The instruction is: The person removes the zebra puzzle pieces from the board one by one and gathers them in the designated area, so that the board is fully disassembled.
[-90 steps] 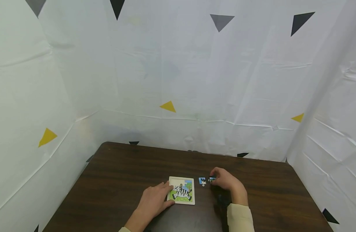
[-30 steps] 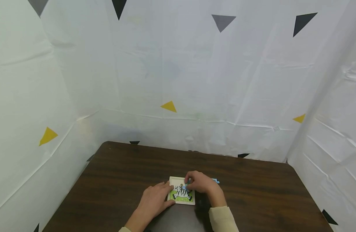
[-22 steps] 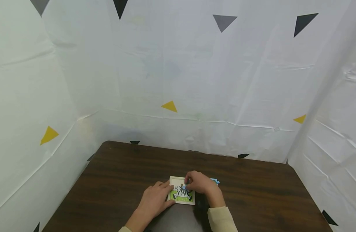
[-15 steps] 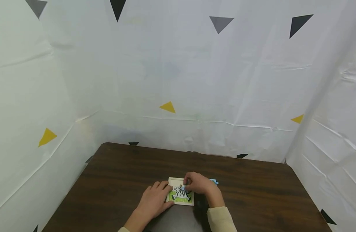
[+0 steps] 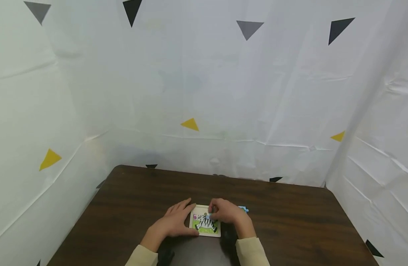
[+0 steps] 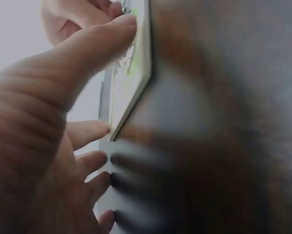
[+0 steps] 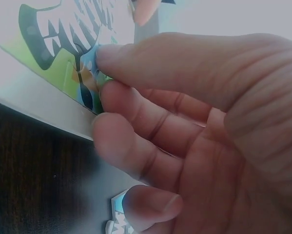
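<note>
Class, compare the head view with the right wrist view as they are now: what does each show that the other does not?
Only the head view: the yellow triangles on the pale sheet, both sleeves, and the left hand in full.

Only the right wrist view: the palm side of the right hand, with creases across its fingers.

Both: the right hand itself, part of the dark table, the puzzle board with its striped zebra, and part of a loose piece.
</note>
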`<state>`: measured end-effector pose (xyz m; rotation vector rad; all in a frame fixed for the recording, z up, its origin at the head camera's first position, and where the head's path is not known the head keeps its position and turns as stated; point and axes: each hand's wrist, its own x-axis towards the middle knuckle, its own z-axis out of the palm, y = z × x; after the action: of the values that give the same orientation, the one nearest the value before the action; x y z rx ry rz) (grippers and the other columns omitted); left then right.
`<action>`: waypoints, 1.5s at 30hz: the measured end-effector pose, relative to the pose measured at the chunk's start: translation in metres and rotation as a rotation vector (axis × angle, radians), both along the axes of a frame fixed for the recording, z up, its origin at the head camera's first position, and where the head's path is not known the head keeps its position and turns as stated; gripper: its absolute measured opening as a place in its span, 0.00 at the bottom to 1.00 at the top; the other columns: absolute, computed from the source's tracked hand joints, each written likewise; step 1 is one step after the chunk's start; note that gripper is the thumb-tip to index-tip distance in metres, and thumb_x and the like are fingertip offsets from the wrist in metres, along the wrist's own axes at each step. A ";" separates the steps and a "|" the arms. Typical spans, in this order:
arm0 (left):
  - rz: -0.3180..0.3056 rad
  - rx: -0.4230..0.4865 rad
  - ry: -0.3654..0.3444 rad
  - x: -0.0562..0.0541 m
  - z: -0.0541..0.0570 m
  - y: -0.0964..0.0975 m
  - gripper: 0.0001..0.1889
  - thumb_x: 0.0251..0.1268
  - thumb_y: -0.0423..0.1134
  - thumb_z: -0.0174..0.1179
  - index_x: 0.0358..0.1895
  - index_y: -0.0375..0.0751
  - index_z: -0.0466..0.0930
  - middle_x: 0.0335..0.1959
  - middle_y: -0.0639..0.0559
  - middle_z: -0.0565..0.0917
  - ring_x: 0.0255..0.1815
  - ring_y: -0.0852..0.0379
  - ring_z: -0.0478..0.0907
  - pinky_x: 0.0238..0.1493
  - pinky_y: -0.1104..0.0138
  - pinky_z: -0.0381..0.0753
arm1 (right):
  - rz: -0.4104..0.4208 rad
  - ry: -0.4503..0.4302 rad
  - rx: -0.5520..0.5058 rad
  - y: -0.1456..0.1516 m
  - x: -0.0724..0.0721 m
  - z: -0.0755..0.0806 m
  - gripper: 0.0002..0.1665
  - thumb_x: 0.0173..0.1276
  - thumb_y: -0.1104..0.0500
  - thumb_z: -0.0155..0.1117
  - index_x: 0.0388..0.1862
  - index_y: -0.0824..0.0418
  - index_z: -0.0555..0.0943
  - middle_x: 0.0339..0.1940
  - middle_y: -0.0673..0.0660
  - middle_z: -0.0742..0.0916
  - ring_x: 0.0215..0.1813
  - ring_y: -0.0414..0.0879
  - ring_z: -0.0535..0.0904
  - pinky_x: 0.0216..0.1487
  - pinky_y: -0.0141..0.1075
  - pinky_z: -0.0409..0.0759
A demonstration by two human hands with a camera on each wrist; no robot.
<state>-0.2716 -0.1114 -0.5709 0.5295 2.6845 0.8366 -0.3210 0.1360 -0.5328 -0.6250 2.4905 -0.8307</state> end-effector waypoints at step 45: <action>-0.052 0.121 -0.054 -0.008 -0.006 -0.010 0.63 0.54 0.71 0.76 0.88 0.47 0.55 0.92 0.42 0.47 0.92 0.37 0.39 0.87 0.33 0.33 | 0.012 0.028 -0.068 0.004 -0.001 0.002 0.02 0.77 0.62 0.68 0.42 0.58 0.82 0.34 0.52 0.83 0.32 0.46 0.76 0.33 0.40 0.74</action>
<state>-0.2796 -0.1212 -0.5773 0.5934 2.5719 0.9889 -0.3221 0.1404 -0.5307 -0.6786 2.4899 -0.9112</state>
